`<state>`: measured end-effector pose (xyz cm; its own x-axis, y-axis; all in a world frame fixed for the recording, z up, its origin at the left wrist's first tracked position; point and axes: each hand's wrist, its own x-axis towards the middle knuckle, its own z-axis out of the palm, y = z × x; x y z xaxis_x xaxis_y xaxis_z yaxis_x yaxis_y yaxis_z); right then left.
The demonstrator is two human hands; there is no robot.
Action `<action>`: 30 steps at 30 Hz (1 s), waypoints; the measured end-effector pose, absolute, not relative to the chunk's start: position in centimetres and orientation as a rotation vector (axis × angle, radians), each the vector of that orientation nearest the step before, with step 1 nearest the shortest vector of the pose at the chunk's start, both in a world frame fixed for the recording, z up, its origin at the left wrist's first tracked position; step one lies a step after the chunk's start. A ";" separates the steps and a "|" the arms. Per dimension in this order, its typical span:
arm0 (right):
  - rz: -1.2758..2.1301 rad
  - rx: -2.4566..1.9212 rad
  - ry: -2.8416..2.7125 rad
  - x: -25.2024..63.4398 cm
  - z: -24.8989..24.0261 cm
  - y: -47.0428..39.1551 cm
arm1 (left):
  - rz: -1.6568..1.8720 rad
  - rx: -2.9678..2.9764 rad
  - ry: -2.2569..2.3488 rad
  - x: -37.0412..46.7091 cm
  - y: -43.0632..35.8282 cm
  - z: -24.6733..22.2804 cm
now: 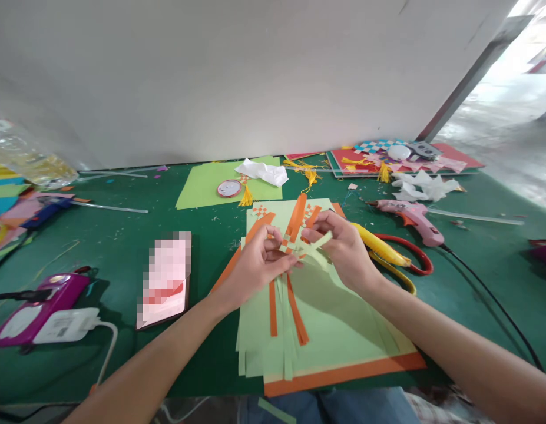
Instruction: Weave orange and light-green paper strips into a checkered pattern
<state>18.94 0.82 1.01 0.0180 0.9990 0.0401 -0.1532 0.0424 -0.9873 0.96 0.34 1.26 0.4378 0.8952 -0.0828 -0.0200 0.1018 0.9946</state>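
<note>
Orange and pale green paper strips (295,221) are interlaced in a small checkered weave between my two hands. My left hand (266,253) pinches the weave from its left side, thumb and fingers closed on it. On the other side, my right hand (338,241) has its fingers closed on the strips, with pale green ends sticking out by the thumb. Both hands are just above a stack of pale green paper sheets (334,330), which has an orange sheet showing along its lower edge. Loose orange strips (297,312) lie on the stack below my hands.
A pink glue gun (414,218) lies at right, beside yellow-handled scissors (383,247). A phone (166,277) and a purple power strip (43,312) are at left. Behind stand crumpled tissue (261,172), a round tin lid (229,188) and yellow tassels (247,195). A white wall (237,76) bounds the table.
</note>
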 end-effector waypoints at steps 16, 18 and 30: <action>1.136 -1.013 -1.172 18.6 0.3 0.3 | 0.964 1.395 0.965 1.0 0.3 0.7; 1.093 -1.007 -1.200 18.6 0.3 0.3 | 0.989 1.370 0.935 1.0 0.4 0.7; 0.986 -1.085 -1.269 18.3 0.7 -0.2 | 1.035 1.379 0.961 0.9 0.3 1.1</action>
